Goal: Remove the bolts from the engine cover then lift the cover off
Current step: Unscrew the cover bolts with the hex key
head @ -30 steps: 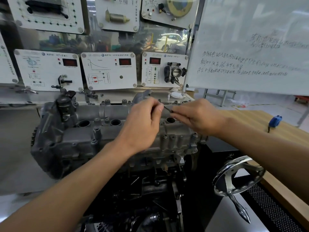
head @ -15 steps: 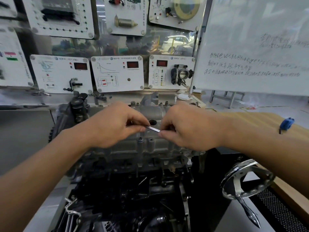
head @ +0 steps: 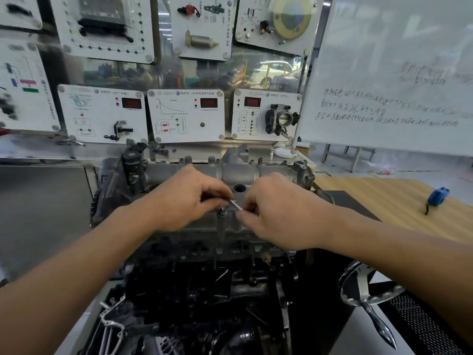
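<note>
While both hands worked over the grey engine cover (head: 245, 172), the left hand (head: 186, 198) and the right hand (head: 276, 213) each pinched one end of a slim metal tool (head: 236, 204) with curled fingers, the tool slanting between them. Just under the left fingers, at six o'clock from the tool's left end, a bolt (head: 222, 212) stood upright in the cover's near edge. A round well (head: 239, 188) opened in the cover at twelve o'clock from the tool; its inside was dark, so its contents could not be told. The cover sat on the engine (head: 204, 290) at mid-view. At three o'clock a wooden worktop (head: 384, 198) carried a small blue object (head: 439, 197); a chrome handwheel (head: 368, 290) showed at five o'clock.
</note>
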`<state>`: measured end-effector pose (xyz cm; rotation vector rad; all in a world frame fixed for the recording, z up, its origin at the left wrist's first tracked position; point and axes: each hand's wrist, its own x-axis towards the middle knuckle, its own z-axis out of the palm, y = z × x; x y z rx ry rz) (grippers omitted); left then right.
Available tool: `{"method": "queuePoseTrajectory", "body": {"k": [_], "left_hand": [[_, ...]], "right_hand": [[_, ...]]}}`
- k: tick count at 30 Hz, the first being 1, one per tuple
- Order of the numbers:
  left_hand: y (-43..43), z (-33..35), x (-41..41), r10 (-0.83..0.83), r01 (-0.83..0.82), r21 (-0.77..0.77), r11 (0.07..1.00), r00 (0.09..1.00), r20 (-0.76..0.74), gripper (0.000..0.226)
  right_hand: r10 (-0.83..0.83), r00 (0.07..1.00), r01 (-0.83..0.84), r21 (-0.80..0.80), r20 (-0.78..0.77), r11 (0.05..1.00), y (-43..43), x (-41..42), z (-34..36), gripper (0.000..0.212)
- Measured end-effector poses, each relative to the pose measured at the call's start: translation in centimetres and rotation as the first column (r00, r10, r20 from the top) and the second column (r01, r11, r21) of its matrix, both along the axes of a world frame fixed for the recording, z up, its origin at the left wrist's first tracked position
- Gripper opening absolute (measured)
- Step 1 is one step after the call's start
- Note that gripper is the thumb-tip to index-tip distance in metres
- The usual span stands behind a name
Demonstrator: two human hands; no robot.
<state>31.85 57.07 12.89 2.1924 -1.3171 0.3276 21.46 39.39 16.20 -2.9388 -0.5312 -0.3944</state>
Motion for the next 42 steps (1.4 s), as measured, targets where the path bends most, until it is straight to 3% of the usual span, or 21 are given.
{"method": "queuePoseTrajectory", "body": {"k": [8,12,15,17,20,22,25,28,32,36,39,42], "left_hand": [[0.5,-0.5,0.4,-0.051,0.054,-0.022,0.998,0.992,0.119,0.021],[0.5,-0.4,0.5,-0.065,0.064,0.012,0.998,0.991,0.120,0.021],[0.1,-0.3,0.0,-0.047,0.046,0.009,0.999,0.993,0.107,0.021],[0.0,-0.4,-0.1,-0.013,0.014,-0.013,1.000,0.998,0.062,0.023],[-0.2,-0.6,-0.1,0.036,-0.038,-0.060,0.997,0.999,-0.035,0.016],[-0.5,-0.7,-0.2,0.097,-0.108,-0.104,0.989,0.990,-0.104,0.017],[-0.7,-1.0,-0.5,0.135,-0.167,-0.192,0.967,0.976,-0.173,0.037],[-0.7,-1.6,-1.0,0.131,-0.170,-0.257,0.951,0.978,-0.163,0.032],[-0.4,-1.2,-1.4,0.147,-0.199,-0.319,0.927,0.973,-0.180,0.018],[0.2,3.3,-1.7,0.051,-0.176,-0.536,0.826,0.969,-0.240,0.016],[2.6,6.7,-1.5,0.077,-0.130,-0.366,0.921,0.985,-0.155,0.029],[6.0,7.2,-0.7,0.254,-0.257,-0.121,0.959,0.966,-0.039,0.030]], "right_hand": [[-0.094,0.985,0.114,0.147,-0.141,0.983,1.2,0.0,-0.7,0.038],[-0.102,0.977,0.129,0.137,-0.188,0.982,1.6,0.0,-0.6,0.034],[-0.143,0.979,0.125,-0.122,-0.146,0.985,0.0,1.0,0.4,0.021],[-0.153,0.988,0.135,-0.329,-0.029,0.935,-1.4,2.3,1.4,0.014],[0.091,0.984,0.017,-0.580,0.156,0.814,-2.4,5.2,1.8,0.014],[0.263,0.947,-0.087,-0.642,0.184,0.762,-2.8,6.8,1.6,0.017],[0.421,0.877,-0.194,-0.630,0.232,0.752,-3.1,8.3,1.4,0.012],[0.518,0.807,-0.293,-0.569,0.283,0.768,-3.2,9.5,1.0,0.007],[0.474,0.810,-0.290,-0.467,0.346,0.835,-3.8,9.8,-0.4,0.009],[0.322,0.783,-0.256,-0.196,0.532,0.947,-2.7,9.5,0.7,0.017],[0.313,0.820,-0.264,-0.169,0.479,0.950,-1.4,8.6,3.2,0.020],[0.322,0.906,-0.267,-0.220,0.274,0.938,0.3,6.8,3.9,0.030]]}}
